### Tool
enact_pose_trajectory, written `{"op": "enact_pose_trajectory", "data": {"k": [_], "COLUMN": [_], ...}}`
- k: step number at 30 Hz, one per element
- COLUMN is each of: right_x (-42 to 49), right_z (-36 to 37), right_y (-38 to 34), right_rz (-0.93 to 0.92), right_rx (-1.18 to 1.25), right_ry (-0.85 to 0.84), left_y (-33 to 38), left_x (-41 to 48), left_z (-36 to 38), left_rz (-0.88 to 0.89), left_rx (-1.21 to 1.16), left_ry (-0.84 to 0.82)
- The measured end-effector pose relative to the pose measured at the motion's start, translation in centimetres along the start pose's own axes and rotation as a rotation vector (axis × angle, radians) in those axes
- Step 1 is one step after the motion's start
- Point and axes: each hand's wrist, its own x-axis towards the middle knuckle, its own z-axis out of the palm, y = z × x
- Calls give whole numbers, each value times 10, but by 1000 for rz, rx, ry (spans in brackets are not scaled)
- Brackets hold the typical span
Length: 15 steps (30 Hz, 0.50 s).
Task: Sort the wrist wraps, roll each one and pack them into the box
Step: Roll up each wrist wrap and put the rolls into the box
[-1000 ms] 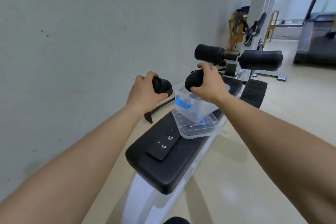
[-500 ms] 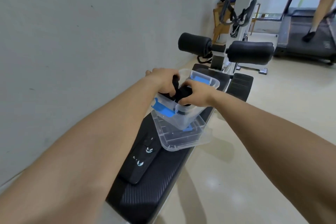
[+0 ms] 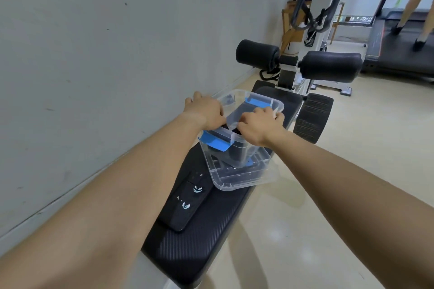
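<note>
Both sets of fingers are down in the box (image 3: 277, 104) rn. My left hand (image 3: 204, 111) comes in over the wall-side rim w/ the thumb left outside, and my right hand (image 3: 259, 125) comes in over the opposite rim, so the two nearly meet in the middle. The fingers (image 3: 219, 117) are curled downward on both sides, but the tips are hidden behind my knuckles. I can't tell if they're gripping a roll or just pressing, so I won't call it either way. The rolled wraps (image 3: 234, 156) sit directly under my fingers as a dark mass seen thru the clear wall at my end of the box. I'd guess I'm seating them tight so they don't spring open and there's room for more. The box stands in its own upturned lid (image 3: 234, 183), below and a bit nearer me than my fingers, prob. so the lid stays handy and doesn't slide off the table (image 3: 199, 248). A blue latch (image 3: 215, 142) hangs open just under my left fingers, out of the way of loading. Closer to me than both hands, 2 flat wraps (image 3: 196, 185) w/ pale grinning-face logos lie end to end along the table, unrolled, apart from the box. So by my read the job's partway done: those need rolling and packing next, then lid on. Main risk is nudging the box, since it sits near the table's edge on my right-hand side.
</note>
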Motion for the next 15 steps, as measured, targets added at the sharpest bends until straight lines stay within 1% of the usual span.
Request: {"op": "enact_pose_trajectory", "data": {"k": [2, 4, 6, 8, 11, 13, 15], "right_x": [-8, -14, -17, -20, -24, -30, -38], "right_z": [3, 7, 9, 9, -5, -19, -28], "right_y": [-4, -8, -12, -17, -34, -55, -82], "right_rz": [149, 294, 364, 317, 197, 125, 57], "right_rx": [159, 441, 696, 776, 764, 788, 816], "right_ry": [118, 124, 76, 77, 136, 162, 147], "left_y": [-9, -16, -17, -21, -39, -58, -83], "left_x": [-6, -11, -16, -22, -39, -59, -85], "left_z": [9, 16, 20, 21, 6, -10, -23], "left_rz": [-85, -229, -333, -376, -424, -448, -477], "left_rx": [-143, -389, -652, -812, -957, -984, -963], "left_ry": [116, 105, 54, 91, 224, 296, 341]}}
